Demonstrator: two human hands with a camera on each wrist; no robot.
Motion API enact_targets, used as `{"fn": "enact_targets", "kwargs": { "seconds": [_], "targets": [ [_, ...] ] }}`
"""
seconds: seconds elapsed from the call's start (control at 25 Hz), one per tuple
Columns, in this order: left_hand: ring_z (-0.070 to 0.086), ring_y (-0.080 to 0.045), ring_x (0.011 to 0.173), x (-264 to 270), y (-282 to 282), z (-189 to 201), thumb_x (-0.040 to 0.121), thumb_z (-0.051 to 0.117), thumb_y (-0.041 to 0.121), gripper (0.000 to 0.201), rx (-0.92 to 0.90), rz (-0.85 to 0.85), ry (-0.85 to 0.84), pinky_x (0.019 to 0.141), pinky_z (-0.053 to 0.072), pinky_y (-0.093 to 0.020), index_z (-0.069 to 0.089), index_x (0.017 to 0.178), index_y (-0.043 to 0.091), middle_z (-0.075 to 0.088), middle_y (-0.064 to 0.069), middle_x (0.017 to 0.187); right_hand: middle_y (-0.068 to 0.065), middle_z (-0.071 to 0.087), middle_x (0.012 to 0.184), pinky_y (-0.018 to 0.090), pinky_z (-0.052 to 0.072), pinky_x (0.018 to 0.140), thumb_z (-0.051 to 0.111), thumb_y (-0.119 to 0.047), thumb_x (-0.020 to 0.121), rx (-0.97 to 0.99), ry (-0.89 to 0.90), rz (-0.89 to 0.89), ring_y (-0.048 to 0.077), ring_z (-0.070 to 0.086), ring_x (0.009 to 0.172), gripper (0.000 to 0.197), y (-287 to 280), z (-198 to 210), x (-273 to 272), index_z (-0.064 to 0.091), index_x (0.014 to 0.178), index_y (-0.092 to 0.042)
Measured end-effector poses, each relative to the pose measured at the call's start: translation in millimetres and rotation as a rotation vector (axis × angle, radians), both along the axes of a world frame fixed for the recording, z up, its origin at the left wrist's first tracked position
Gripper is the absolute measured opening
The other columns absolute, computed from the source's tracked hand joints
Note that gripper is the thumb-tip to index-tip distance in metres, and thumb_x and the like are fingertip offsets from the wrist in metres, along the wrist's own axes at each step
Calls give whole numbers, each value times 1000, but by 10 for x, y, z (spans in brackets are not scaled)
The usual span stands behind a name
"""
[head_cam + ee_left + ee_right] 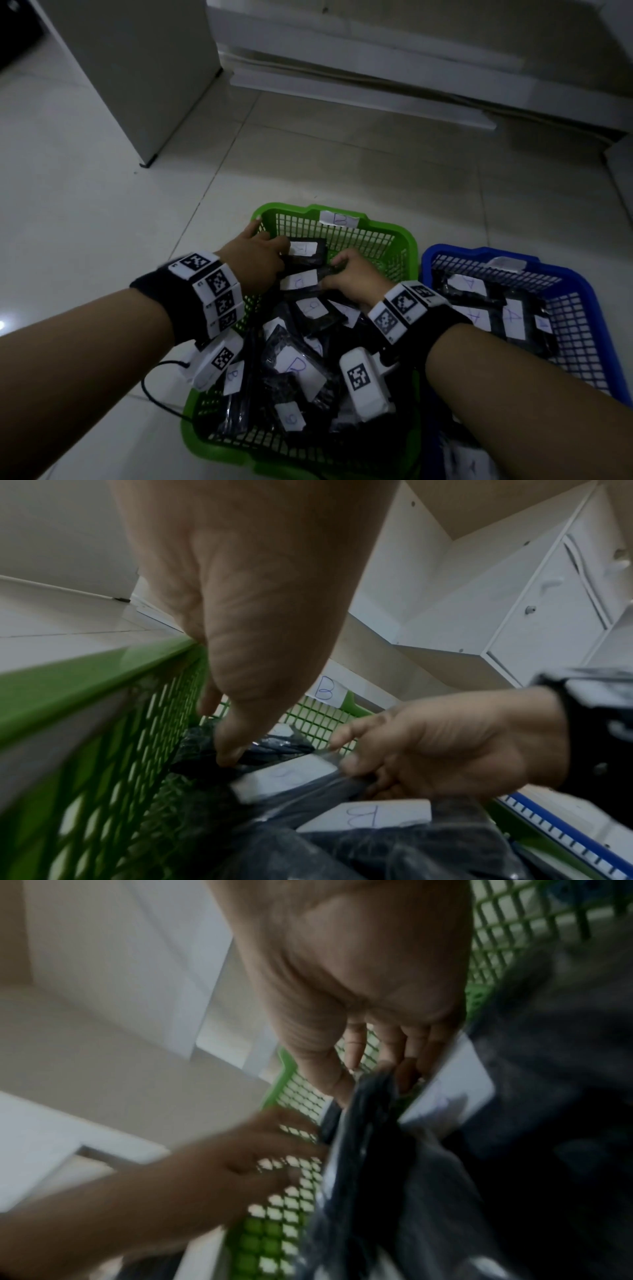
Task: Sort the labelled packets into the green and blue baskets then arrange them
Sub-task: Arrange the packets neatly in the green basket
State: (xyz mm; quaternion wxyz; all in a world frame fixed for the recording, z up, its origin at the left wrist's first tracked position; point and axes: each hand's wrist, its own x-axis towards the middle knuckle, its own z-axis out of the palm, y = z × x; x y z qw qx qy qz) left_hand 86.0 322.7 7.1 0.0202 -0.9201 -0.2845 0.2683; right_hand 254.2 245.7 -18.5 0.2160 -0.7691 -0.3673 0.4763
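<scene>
A green basket [406, 240] tagged B [339, 219] holds several black packets with white B labels. To its right, a blue basket [426, 263] holds packets labelled A [512, 317]. In the green basket's far left corner my left hand [257, 260] grips the left end of a black packet [299, 281]; its forefinger lies on the rim. My right hand [349, 277] pinches that packet's right end. The left wrist view shows my left hand [260, 615], the labelled packet [284, 777] and the pinching right hand [438, 745]. The blurred right wrist view shows my right hand [359, 974] on a dark packet [373, 1110].
The baskets stand side by side on a pale tiled floor [102, 205]. A white cabinet [137, 68] stands at the back left and low white furniture [376, 85] runs along the back. A black cable [150, 387] loops on the floor left of the green basket.
</scene>
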Motion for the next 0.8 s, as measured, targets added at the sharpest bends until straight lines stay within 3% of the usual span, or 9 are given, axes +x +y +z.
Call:
{"fn": "enact_targets", "kwargs": {
  "seconds": [0.08,0.12,0.28,0.32,0.4,0.48,0.6,0.68,0.8],
  "targets": [
    [43,-19,128,-6,15,1,93,44,30,36,-4,-21,16,118,-2,-54,54,128,31,35,3,140,11,57,83,33,47,54,63,-9,80,51,91,-162,25,57,63,24,-34,113,77,46,96,-15],
    [45,-19,127,-5,21,3,93,44,28,36,2,-28,22,118,-2,-55,54,128,31,35,3,140,10,57,79,33,48,51,58,-7,81,110,45,-213,26,57,58,17,-63,176,131,46,91,-15],
    [45,-22,126,81,5,5,95,42,25,36,33,-55,33,118,-2,-55,55,128,24,39,-1,138,10,58,87,35,48,63,57,-4,77,332,-448,-203,31,58,77,12,-180,274,338,50,79,-13],
    [42,-24,128,109,10,-3,95,43,25,36,15,-50,12,119,4,-54,55,129,23,38,-3,140,11,58,92,33,48,65,57,-3,78,335,-478,-204,31,58,80,13,-195,246,350,50,81,-13],
    [37,-26,128,157,24,-14,95,43,26,38,-75,-12,-58,114,28,-47,52,132,20,33,-5,145,12,59,97,36,52,70,54,0,81,293,-469,-213,33,61,84,14,-173,180,361,51,84,-13],
    [35,-25,129,200,7,-23,96,43,25,39,-155,-24,-81,104,42,-41,51,134,20,28,-3,147,14,61,106,35,51,78,52,2,84,176,-505,-110,32,61,94,17,-155,138,372,57,96,-8],
    [37,-23,128,223,-15,-31,94,45,23,39,-178,-22,-82,102,44,-39,52,132,20,28,-1,147,18,49,130,28,42,86,46,-3,93,57,-625,186,32,51,115,36,-193,105,372,48,128,-3],
    [38,-22,127,212,6,-31,93,48,23,41,-167,-66,-131,102,43,-35,52,133,21,32,-1,144,16,43,134,24,37,84,39,-8,96,63,-661,288,31,46,118,36,-232,95,373,47,131,-7],
    [38,-20,127,236,27,-52,84,61,17,58,-330,-191,-287,106,37,-32,44,139,25,39,0,142,16,27,142,36,35,101,45,-4,91,-54,-776,447,36,31,127,40,-259,133,321,52,130,-10]
  ]
}}
